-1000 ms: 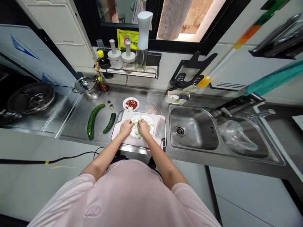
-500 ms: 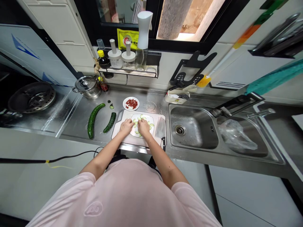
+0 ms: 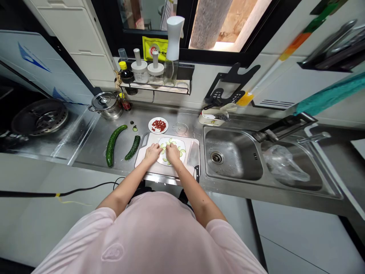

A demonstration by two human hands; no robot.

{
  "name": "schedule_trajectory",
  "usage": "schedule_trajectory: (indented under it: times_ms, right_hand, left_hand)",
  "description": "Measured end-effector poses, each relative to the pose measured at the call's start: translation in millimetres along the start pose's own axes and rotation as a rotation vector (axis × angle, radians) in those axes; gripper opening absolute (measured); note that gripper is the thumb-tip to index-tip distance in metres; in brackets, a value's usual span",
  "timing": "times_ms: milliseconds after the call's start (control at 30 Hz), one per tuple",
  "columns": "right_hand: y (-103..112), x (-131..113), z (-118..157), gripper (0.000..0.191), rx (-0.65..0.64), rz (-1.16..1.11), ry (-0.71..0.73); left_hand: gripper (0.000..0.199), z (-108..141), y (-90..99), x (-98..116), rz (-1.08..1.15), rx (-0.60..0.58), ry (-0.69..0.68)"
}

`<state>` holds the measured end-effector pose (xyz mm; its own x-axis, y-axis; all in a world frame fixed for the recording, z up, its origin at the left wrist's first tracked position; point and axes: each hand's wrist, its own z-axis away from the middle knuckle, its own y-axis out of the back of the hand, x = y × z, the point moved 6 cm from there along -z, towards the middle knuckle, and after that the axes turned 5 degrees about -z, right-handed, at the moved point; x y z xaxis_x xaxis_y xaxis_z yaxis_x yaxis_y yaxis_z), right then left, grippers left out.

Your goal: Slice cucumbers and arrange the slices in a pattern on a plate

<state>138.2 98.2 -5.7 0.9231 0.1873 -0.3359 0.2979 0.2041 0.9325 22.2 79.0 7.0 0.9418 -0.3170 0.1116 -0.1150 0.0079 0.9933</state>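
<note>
A white plate with thin cucumber slices laid around it rests on a pale cutting board. My left hand is at the plate's left edge, its fingers bent and drawn together. Over the middle of the plate, my right hand has its fingers curled down among the slices. Whatever sits between the fingertips of either hand is too small or hidden to tell. A kitchen knife with a black handle lies on the board's right side. Left of the board are a cut cucumber and a whole cucumber.
Behind the board stands a small white plate of chopped red pieces. A lidded steel pot is at the back left. To the right is a sink; its second basin holds a plastic bag. Bottles and jars line a wall shelf.
Both hands stay at the plate with almost no visible movement. The camera view has shifted very slightly.
</note>
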Motion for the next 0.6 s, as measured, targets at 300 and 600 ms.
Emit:
schedule_trajectory:
  times_ms: [300, 600]
  right_hand:
    - [-1, 0, -3, 0.029, -0.014, -0.001, -0.008]
    - [13, 11, 18, 0.029, 0.068, -0.078, -0.010]
  left_hand:
    - [0.026, -1, -0.2, 0, -0.025, -0.023, 0.011]
    - [0.023, -4, 0.6, 1, -0.010, -0.038, 0.025]
